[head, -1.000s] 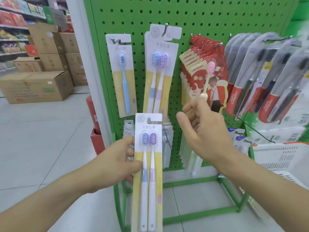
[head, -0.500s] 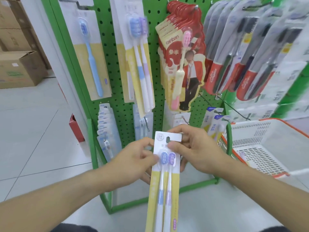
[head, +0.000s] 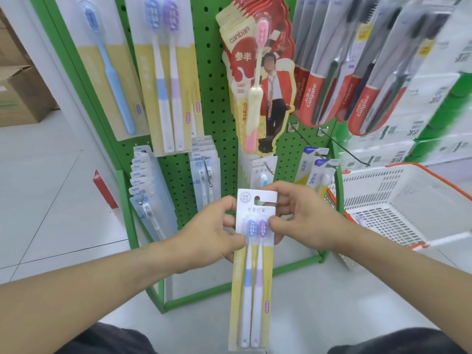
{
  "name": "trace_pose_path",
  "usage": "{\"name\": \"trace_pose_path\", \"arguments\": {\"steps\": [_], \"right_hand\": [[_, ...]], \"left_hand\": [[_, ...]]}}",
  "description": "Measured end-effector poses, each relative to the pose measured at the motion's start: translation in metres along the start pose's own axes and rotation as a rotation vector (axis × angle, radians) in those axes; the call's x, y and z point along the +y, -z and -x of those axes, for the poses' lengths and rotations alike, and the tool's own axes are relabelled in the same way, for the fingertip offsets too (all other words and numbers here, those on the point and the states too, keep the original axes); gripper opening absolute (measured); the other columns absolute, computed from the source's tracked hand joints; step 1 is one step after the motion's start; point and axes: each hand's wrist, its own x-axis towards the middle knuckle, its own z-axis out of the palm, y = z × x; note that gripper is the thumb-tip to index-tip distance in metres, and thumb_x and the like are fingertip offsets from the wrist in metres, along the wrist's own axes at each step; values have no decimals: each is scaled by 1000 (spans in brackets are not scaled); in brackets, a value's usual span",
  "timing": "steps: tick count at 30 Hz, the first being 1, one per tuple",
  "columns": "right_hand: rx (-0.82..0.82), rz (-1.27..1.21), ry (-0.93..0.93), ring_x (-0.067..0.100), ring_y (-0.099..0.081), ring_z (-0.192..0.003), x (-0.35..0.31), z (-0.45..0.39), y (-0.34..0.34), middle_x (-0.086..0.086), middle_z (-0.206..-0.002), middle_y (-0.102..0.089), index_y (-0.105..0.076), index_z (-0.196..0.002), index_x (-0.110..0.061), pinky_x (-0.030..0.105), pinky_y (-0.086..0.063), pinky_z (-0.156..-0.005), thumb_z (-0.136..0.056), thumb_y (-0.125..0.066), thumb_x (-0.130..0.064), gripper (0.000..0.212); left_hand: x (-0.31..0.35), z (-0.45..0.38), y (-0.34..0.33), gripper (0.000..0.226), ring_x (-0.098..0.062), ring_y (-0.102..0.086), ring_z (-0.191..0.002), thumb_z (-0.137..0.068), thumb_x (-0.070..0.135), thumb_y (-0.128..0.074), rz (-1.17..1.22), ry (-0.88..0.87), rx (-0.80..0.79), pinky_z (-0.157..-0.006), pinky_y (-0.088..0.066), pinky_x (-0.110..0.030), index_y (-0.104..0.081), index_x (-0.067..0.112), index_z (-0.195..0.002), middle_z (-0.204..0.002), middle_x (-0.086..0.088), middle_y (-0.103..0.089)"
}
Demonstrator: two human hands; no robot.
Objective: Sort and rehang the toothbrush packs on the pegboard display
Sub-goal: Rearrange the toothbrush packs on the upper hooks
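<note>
Both hands hold the yellow-and-white card twin toothbrush pack (head: 251, 264) upright, just below the green metal pegboard (head: 217, 118). The left hand (head: 204, 238) and right hand (head: 304, 221) pinch its top edges with curled fingers, probably to steady the hang-hole for a hook.
</note>
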Motion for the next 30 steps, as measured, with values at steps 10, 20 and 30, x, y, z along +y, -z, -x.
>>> {"name": "trace_pose_path", "arguments": {"steps": [10, 20, 30], "right_hand": [[59, -59, -2, 24, -67, -64, 7, -7, -10, 15, -83, -75, -61, -110, -19, 37, -60, -57, -89, -59, 13, 38], [107, -28, 21, 34, -72, -63, 6, -11, -19, 17, -75, -74, -63, -101, -19, 42, -62, -58, -93, -63, 2, 22], [-42, -106, -94, 34, -75, -90, 8, -13, -21, 22, -96, -75, -64, -115, -6, 40, -64, -64, -101, -61, -11, 16]], "left_hand": [[1, -5, 17, 15, -34, -76, -75, -104, 10, -49, -93, -27, 33, -71, -64, -49, -61, 5, -109, -80, -17, -77], [-2, -4, 24, 24, -39, -75, -76, -92, -3, -61, -50, -63, 14, -70, -63, -53, -52, 13, -107, -93, -10, -75], [-9, -4, 27, 8, -40, -73, -73, -101, 13, -57, -19, -100, 57, -65, -63, -48, -49, 14, -102, -86, -14, -76]]}}
